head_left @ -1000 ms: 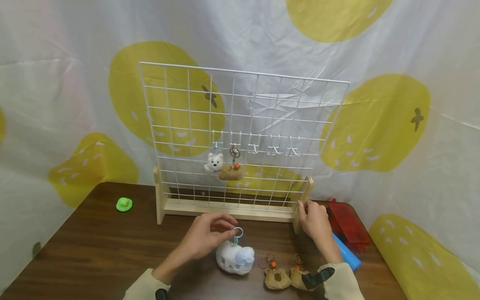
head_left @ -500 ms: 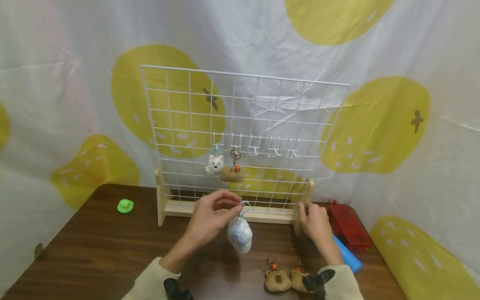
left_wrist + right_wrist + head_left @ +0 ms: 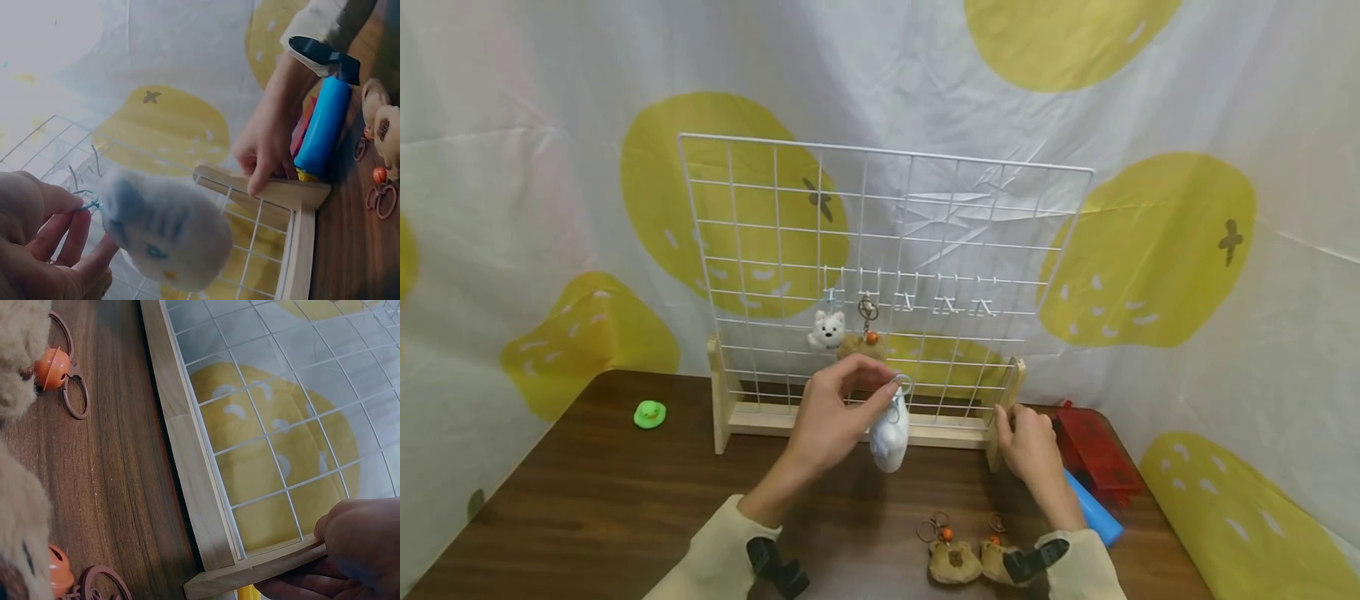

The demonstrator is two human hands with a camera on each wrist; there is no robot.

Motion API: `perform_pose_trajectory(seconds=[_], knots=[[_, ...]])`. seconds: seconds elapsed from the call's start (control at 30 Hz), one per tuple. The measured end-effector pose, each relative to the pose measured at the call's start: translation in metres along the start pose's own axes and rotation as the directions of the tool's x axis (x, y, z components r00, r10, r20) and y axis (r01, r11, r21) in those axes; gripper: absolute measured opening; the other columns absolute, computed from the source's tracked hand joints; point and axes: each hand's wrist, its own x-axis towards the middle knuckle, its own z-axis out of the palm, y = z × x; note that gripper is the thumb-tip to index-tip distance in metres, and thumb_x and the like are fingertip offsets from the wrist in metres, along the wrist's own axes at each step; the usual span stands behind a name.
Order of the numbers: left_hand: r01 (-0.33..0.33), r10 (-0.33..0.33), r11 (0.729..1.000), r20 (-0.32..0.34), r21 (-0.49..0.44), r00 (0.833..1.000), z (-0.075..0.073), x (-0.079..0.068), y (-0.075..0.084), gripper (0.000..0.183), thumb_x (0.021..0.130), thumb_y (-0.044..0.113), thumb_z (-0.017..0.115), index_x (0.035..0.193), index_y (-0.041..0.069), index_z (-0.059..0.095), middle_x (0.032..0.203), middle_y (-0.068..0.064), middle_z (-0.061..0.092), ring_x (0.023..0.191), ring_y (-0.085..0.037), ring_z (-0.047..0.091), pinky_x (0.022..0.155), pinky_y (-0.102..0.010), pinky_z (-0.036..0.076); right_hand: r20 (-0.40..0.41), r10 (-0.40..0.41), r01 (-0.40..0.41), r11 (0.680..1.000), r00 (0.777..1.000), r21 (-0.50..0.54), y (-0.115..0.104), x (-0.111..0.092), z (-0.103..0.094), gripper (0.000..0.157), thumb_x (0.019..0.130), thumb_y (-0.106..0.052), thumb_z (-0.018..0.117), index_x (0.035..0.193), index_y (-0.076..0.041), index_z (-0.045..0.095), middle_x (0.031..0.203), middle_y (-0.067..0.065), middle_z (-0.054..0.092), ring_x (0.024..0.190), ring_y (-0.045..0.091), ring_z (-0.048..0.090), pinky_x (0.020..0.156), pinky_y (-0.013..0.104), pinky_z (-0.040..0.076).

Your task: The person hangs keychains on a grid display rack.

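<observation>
My left hand [image 3: 835, 417] pinches the light-blue ring of a white and pale-blue plush keychain [image 3: 889, 437] between thumb and fingertips. The plush [image 3: 175, 237] dangles below the ring, in front of the grid rack's lower part. Gripped by my right hand [image 3: 1032, 443] is the rack's right wooden foot [image 3: 1017, 382]; the right wrist view shows the thumb over this foot [image 3: 262, 565] and fingers beneath. A white dog plush [image 3: 828, 331] and a brown plush keychain [image 3: 853, 344] hang from the two leftmost hooks. To their right, several white hooks [image 3: 946, 306] carry nothing.
Two brown bear keychains [image 3: 955, 564] with orange bells lie on the brown table [image 3: 587, 508] near the right forearm. Beyond that arm are a blue cylinder [image 3: 1093, 510] and a red see-through box [image 3: 1097, 450]. A green toy duck [image 3: 650, 414] sits at the left.
My left hand has lifted the white and pale-blue plush keychain off the table, up and slightly right toward the rack; the plush has turned edge-on. My right hand stays on the wooden foot.
</observation>
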Motion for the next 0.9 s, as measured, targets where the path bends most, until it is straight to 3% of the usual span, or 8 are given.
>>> perform_pose_trajectory(seconds=[0.37, 0.53, 0.67, 0.9], knots=[[-0.047, 0.039, 0.993, -0.084, -0.104, 0.996, 0.011, 0.017, 0.013, 0.01, 0.097, 0.005, 0.081, 0.105, 0.007, 0.077, 0.106, -0.011, 0.081, 0.099, -0.021, 0.079, 0.076, -0.033, 0.069, -0.01, -0.009, 0.009, 1.0, 1.0, 0.003, 0.0, 0.001, 0.0, 0.038, 0.107, -0.022, 0.066, 0.073, -0.005, 0.065, 0.067, 0.017, 0.067, 0.069, 0.045, 0.07, 0.065, 0.061, 0.058], [-0.069, 0.047, 0.987, -0.148, -0.148, 0.988, 0.018, 0.027, 0.017, 0.01, 0.097, 0.004, 0.08, 0.106, 0.004, 0.076, 0.106, -0.017, 0.081, 0.096, -0.033, 0.079, 0.075, -0.034, 0.069, -0.007, -0.005, 0.005, 1.0, 1.0, 0.002, 0.0, 0.0, 0.001, 0.039, 0.107, -0.022, 0.066, 0.072, -0.005, 0.063, 0.067, 0.018, 0.066, 0.07, 0.046, 0.071, 0.066, 0.062, 0.058], [-0.116, 0.077, 0.978, -0.215, -0.174, 0.973, 0.026, 0.034, 0.015, 0.01, 0.097, 0.003, 0.08, 0.106, 0.003, 0.077, 0.106, -0.018, 0.081, 0.093, -0.043, 0.079, 0.075, -0.034, 0.069, -0.013, -0.005, 0.005, 1.0, 1.0, 0.003, 0.0, -0.002, 0.001, 0.041, 0.107, -0.022, 0.066, 0.07, -0.006, 0.061, 0.066, 0.018, 0.066, 0.071, 0.047, 0.071, 0.066, 0.062, 0.058], [-0.222, 0.16, 0.96, -0.314, -0.172, 0.936, 0.036, 0.042, 0.013, 0.012, 0.094, -0.007, 0.078, 0.105, -0.003, 0.076, 0.107, -0.021, 0.08, 0.093, -0.038, 0.081, 0.078, -0.033, 0.069, -0.017, -0.018, 0.018, 1.0, 1.0, 0.0, 0.002, -0.004, 0.005, 0.045, 0.109, -0.023, 0.063, 0.068, -0.005, 0.061, 0.068, 0.022, 0.068, 0.074, 0.05, 0.072, 0.067, 0.065, 0.057]])
